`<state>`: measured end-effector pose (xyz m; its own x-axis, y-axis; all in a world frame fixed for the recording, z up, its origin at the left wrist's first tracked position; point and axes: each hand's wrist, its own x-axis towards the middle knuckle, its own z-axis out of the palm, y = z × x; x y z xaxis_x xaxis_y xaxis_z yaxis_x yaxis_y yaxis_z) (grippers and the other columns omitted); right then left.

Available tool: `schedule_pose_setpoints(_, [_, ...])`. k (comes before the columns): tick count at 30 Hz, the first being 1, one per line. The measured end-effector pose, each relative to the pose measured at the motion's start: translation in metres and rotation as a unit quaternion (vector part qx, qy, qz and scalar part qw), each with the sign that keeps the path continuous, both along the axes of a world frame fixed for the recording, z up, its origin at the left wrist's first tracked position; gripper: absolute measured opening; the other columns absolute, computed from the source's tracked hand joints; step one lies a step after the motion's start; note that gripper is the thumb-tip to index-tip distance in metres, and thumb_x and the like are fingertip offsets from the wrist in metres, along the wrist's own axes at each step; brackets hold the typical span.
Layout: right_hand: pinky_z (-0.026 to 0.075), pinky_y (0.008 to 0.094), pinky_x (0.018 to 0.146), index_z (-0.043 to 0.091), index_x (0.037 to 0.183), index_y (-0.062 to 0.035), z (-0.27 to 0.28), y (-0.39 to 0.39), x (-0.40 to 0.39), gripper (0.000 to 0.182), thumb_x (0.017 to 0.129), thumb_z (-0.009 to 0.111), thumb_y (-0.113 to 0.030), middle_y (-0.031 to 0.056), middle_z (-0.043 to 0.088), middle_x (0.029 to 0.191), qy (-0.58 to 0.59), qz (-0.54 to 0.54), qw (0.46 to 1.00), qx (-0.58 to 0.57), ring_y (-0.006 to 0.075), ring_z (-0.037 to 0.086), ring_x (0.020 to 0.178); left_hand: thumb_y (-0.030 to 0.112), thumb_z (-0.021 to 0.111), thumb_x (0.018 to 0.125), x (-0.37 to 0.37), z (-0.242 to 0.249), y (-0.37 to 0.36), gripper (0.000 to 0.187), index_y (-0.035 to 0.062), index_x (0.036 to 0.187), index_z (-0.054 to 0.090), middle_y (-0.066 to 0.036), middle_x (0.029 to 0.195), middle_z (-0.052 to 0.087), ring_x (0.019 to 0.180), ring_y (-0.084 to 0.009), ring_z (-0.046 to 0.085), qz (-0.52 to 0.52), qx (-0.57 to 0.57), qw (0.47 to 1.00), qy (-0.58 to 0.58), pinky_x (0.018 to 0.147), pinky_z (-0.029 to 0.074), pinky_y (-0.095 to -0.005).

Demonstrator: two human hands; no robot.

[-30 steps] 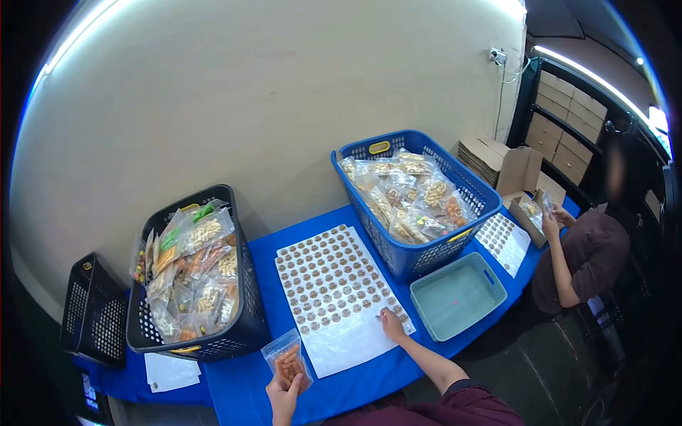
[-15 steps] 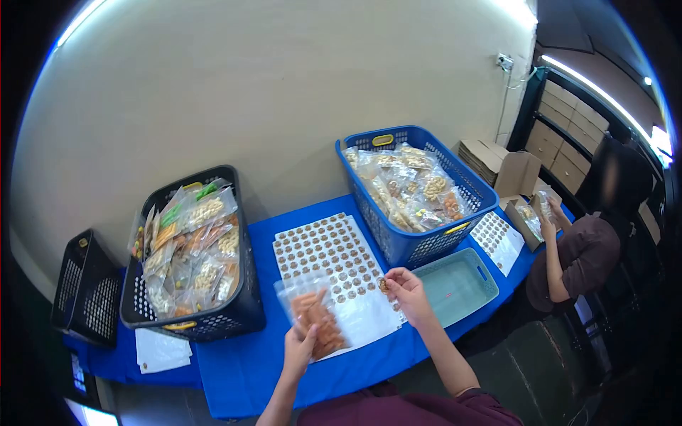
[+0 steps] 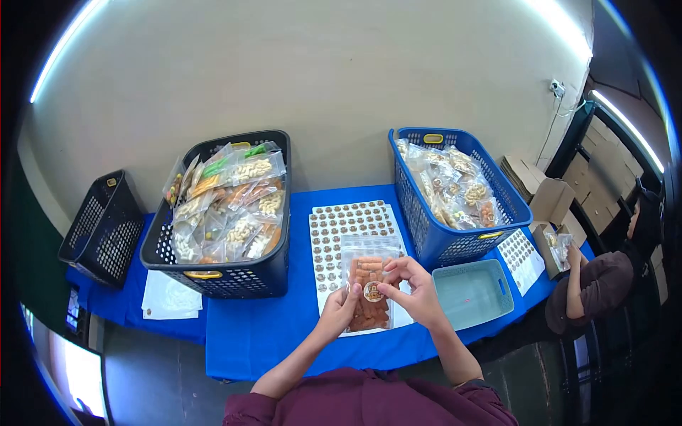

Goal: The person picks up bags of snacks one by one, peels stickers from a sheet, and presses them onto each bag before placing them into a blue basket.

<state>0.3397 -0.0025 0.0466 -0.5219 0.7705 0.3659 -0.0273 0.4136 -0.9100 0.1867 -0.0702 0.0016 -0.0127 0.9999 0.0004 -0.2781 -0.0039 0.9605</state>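
Two-handed hold over the table (image 3: 284,334): left hand (image 3: 339,307) pinching snack bag (image 3: 369,295) steady, right hand (image 3: 415,287) pinching round sticker (image 3: 373,291) onto it.

a plain beige wall (image 3: 305,71) rises behind the blue-covered surface (image 3: 284,334) — lit by a light strip (image 3: 561,21) overhead. dark shelving (image 3: 604,156) with brown boxes stands at the right, and the floor (image 3: 156,376) is dull grey.
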Motion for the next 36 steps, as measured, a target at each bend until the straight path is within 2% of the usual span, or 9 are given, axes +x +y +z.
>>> schedule_pose_setpoints(2, [0.039,0.0198,0.061,0.047,0.094,-0.0017,0.004,0.000,-0.003,0.028,0.073,0.065,-0.003,0.0026,0.057,0.070,0.000,0.003,1.000,0.001,0.0058,0.050,0.065,0.034,0.037,0.092,-0.001,0.002,0.001,0.043,-0.0044,0.105,0.050,-0.007,0.092,0.058,0.082,-0.0083,0.054,0.008,0.027,1.000,0.005,0.073,0.045,-0.0235])
schedule_pose_setpoints(7, [0.039,0.0200,0.059,0.048,0.094,-0.0030,0.004,-0.003,-0.004,0.027,0.073,0.065,-0.006,0.0023,0.058,0.068,-0.012,-0.020,0.999,0.034,0.0059,0.050,0.063,0.021,0.059,0.083,0.001,0.001,-0.001,0.032,-0.0039,0.101,0.053,-0.007,0.092,0.060,0.080,-0.0077,0.054,0.027,0.025,0.999,0.040,0.070,0.046,-0.0238])
schedule_pose_setpoints(13, [0.036,0.0231,0.052,0.048,0.092,-0.0050,0.004,-0.013,0.000,0.027,0.071,0.065,-0.006,0.0007,0.052,0.063,-0.063,-0.081,0.991,0.089,0.0078,0.042,0.055,0.016,0.059,0.082,0.012,-0.001,-0.007,0.028,-0.0041,0.100,0.053,-0.007,0.088,0.061,0.078,-0.0090,0.057,0.030,0.026,0.999,0.034,0.067,0.047,-0.0224])
schedule_pose_setpoints(18, [0.036,0.0260,0.052,0.048,0.094,-0.0035,-0.005,-0.023,0.010,0.031,0.071,0.067,-0.012,0.0047,0.041,0.071,-0.094,-0.194,0.963,0.162,0.0128,0.039,0.060,0.013,0.058,0.083,0.022,0.000,-0.007,0.026,-0.0049,0.101,0.052,-0.008,0.089,0.060,0.077,-0.0094,0.057,0.037,0.031,0.998,0.033,0.066,0.048,-0.0221])
schedule_pose_setpoints(20, [0.039,0.0262,0.057,0.046,0.100,-0.0035,-0.011,-0.028,0.016,0.038,0.071,0.068,-0.015,0.0053,0.045,0.075,-0.040,-0.233,0.959,0.158,0.0140,0.042,0.063,0.012,0.058,0.082,0.026,-0.006,-0.005,0.026,-0.0053,0.101,0.052,-0.009,0.090,0.060,0.078,-0.0100,0.057,0.020,0.027,0.999,0.034,0.067,0.048,-0.0227])
schedule_pose_setpoints(23, [0.042,0.0219,0.062,0.040,0.109,-0.0034,-0.023,-0.027,0.017,0.046,0.074,0.067,-0.015,0.0050,0.053,0.083,0.017,-0.275,0.954,0.121,0.0104,0.051,0.072,0.011,0.059,0.081,0.039,-0.015,-0.005,0.027,-0.0054,0.102,0.052,-0.009,0.090,0.060,0.079,-0.0104,0.057,0.003,0.012,0.999,0.044,0.068,0.048,-0.0230])
schedule_pose_setpoints(26, [0.044,0.0208,0.064,0.038,0.111,-0.0023,-0.046,-0.026,0.035,0.040,0.079,0.062,-0.011,0.0057,0.058,0.085,0.113,-0.073,0.974,-0.184,0.0093,0.055,0.077,0.012,0.058,0.082,0.057,-0.030,-0.004,0.028,-0.0055,0.102,0.051,-0.009,0.090,0.060,0.079,-0.0110,0.057,-0.010,0.017,0.999,0.029,0.068,0.048,-0.0230])
schedule_pose_setpoints(30, [0.046,0.0193,0.060,0.043,0.108,0.0022,-0.079,-0.025,0.043,0.031,0.083,0.056,-0.008,0.0072,0.061,0.081,0.158,-0.142,0.949,-0.232,0.0085,0.057,0.070,0.012,0.057,0.083,0.079,-0.056,-0.004,0.026,-0.0029,0.103,0.051,-0.005,0.090,0.059,0.078,-0.0105,0.056,0.009,-0.018,1.000,-0.008,0.070,0.046,-0.0234])
schedule_pose_setpoints(36, [0.047,0.0207,0.063,0.044,0.109,0.0041,-0.112,-0.019,0.051,0.032,0.084,0.056,-0.013,0.0094,0.061,0.081,0.186,-0.148,0.928,-0.288,0.0107,0.059,0.072,0.012,0.056,0.083,0.089,-0.079,-0.002,0.028,-0.0015,0.106,0.049,-0.008,0.095,0.058,0.080,-0.0126,0.057,0.007,-0.094,0.995,-0.020,0.073,0.047,-0.0256])
